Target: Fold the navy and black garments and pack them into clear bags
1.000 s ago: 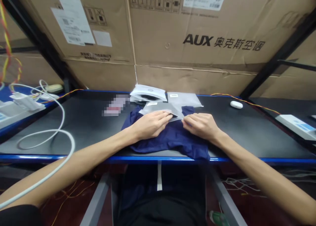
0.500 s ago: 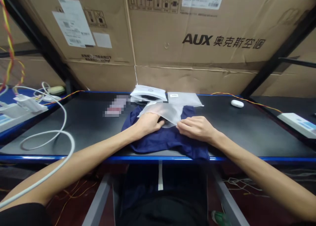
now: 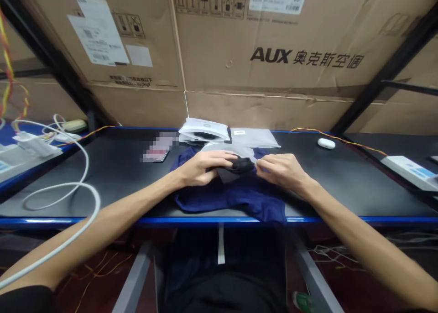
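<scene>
My left hand (image 3: 196, 169) is closed around a folded black cloth item (image 3: 243, 164), with the thumb below and the fingers on top. The black cloth lies at the mouth of a frosted plastic bag (image 3: 222, 147), and how much of it is still inside is hidden. Fingers bent, my right hand (image 3: 282, 170) pinches the right edge of that bag, close to the cloth. Under both hands a crumpled navy blue garment (image 3: 208, 202) spreads to the table's front edge.
Behind the hands lie a white pouch (image 3: 204, 128) with something black inside and a flat frosted bag (image 3: 256, 138). A blurred-out phone-like object (image 3: 159, 151) is at left, a small white case (image 3: 326, 143) at right. A white cable (image 3: 97, 203) loops over the left side; cardboard boxes (image 3: 219, 66) stand behind.
My left hand, which was partly inside the bag, has come out at its mouth with the black cloth. My right hand has moved slightly right, still pinching the bag.
</scene>
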The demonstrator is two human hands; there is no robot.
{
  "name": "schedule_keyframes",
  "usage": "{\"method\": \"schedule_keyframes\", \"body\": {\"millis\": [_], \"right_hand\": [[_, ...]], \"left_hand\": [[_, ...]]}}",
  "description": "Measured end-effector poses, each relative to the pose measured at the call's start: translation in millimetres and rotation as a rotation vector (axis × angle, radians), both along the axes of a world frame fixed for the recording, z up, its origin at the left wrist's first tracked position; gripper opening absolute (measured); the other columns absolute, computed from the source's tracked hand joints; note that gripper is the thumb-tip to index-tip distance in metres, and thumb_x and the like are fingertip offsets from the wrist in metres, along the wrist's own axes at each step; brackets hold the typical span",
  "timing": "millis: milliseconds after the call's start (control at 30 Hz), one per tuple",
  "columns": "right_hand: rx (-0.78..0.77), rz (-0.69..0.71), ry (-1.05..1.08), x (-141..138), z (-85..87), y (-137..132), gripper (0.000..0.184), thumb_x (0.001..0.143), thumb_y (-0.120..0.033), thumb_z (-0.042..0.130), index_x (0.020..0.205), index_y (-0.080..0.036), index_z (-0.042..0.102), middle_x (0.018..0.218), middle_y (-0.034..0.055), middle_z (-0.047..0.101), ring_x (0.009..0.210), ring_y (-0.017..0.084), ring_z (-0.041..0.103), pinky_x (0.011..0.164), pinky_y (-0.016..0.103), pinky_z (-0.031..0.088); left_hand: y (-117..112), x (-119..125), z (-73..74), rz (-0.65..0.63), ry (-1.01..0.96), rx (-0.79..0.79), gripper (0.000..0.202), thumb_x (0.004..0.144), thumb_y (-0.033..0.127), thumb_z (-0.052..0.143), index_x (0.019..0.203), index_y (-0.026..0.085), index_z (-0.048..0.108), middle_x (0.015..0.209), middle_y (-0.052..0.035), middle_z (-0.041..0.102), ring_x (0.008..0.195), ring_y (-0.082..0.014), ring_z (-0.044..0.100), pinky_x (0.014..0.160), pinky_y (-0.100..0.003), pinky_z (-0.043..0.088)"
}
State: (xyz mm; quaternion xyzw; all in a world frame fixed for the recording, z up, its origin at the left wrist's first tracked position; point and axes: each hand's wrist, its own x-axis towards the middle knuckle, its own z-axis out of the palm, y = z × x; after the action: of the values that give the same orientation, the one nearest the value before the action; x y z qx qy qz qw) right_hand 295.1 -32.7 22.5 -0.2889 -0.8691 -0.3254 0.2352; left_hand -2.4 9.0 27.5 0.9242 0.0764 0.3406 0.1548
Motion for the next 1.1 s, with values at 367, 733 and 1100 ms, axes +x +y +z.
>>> {"method": "schedule_keyframes", "body": {"millis": [367, 733, 1100], "right_hand": [[-0.083, -0.154, -0.043, 0, 1.7, 0, 0.017, 0.095, -0.022, 0.057, 0.084, -0.018, 0.070, 0.083, 0.0037, 0.075, 0.076, 0.017, 0.068, 0.057, 0.026, 0.041], [-0.111, 0.162, 0.105, -5, -6.6, 3, 0.032, 0.094, -0.003, 0.053, 0.118, -0.013, 0.071, 0.122, 0.0136, 0.075, 0.107, 0.020, 0.074, 0.090, 0.030, 0.062], [0.000, 0.048, 0.595, 18, 19.1, 26, 0.029, 0.090, -0.012, 0.062, 0.106, -0.030, 0.078, 0.115, 0.0010, 0.078, 0.104, 0.025, 0.075, 0.098, 0.041, 0.061]], "left_hand": [[-6, -7, 6.2, -0.202, 0.271, -0.373, 0.055, 0.062, 0.009, 0.048, 0.106, 0.021, 0.079, 0.134, -0.0064, 0.068, 0.136, -0.0300, 0.055, 0.115, -0.052, 0.044], [-9, -6, 6.8, -0.192, 0.311, -0.280, 0.063, 0.055, 0.008, 0.046, 0.107, 0.021, 0.080, 0.135, -0.0061, 0.067, 0.136, -0.0298, 0.056, 0.113, -0.049, 0.047], [-7, -5, 4.8, -0.202, 0.298, -0.283, 0.063, 0.053, 0.011, 0.047, 0.105, 0.018, 0.081, 0.132, -0.0068, 0.069, 0.134, -0.0300, 0.057, 0.112, -0.045, 0.049]]}}
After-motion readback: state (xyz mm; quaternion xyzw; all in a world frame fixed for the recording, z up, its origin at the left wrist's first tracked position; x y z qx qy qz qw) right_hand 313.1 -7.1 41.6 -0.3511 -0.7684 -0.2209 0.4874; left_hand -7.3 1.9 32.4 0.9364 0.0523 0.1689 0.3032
